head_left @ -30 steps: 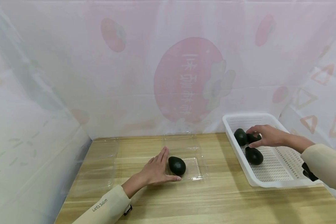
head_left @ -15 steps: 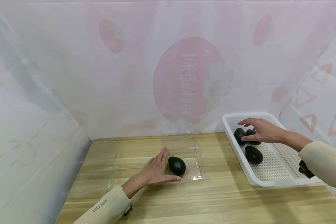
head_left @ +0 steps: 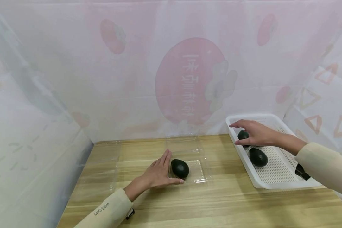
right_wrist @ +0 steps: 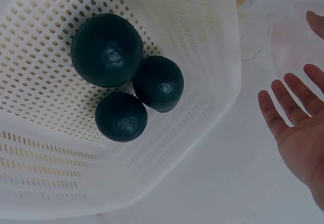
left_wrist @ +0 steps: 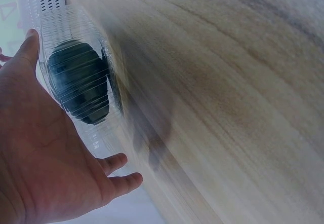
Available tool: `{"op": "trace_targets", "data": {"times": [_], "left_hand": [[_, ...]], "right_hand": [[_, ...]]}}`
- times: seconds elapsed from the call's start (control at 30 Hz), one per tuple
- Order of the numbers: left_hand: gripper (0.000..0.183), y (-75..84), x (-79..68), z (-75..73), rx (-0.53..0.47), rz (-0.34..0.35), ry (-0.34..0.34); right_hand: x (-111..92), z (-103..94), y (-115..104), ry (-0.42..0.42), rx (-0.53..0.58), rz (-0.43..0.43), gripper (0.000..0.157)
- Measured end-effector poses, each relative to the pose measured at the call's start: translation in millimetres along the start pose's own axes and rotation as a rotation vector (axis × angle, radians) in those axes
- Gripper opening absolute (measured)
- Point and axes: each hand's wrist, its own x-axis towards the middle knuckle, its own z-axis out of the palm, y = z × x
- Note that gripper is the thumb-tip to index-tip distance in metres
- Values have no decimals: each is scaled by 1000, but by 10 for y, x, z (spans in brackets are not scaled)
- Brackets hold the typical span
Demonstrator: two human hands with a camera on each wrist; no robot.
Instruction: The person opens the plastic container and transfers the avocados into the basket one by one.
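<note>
A dark green avocado [head_left: 180,169] lies in the left half of a clear plastic clamshell box [head_left: 199,167], whose lid is folded back toward the wall. My left hand [head_left: 158,174] rests at the box's left front corner, thumb along the front edge and fingers along the left side. Over the white basket [head_left: 290,185] my right hand [head_left: 255,132] hovers with fingers spread and nothing in them. Three avocados sit together in the basket; the right wrist view shows a larger-looking avocado [right_wrist: 107,50] beside two others. In the head view, the right hand hides most of one.
Another clear plastic box [head_left: 102,171] lies on the left part of the wooden table [head_left: 171,209]. A printed cloth wall [head_left: 131,79] rises right behind the table and along both sides.
My right hand has let go of the avocado in the basket and moved left and slightly up, to the basket's left rim. My left hand and the boxed avocado have stayed in place.
</note>
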Motion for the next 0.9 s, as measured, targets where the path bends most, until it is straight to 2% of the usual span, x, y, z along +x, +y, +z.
{"op": "trace_targets", "data": {"times": [0.23, 0.6, 0.9], "left_hand": [[130, 18, -9, -51, -5, -10, -6], [130, 6, -19, -32, 3, -11, -7], [130, 5, -23, -34, -2, -8, -3]], "right_hand": [[99, 21, -132, -23, 22, -21, 69], [221, 174, -359, -51, 25, -110, 69], [265, 284, -553, -112, 61, -116, 71]]}}
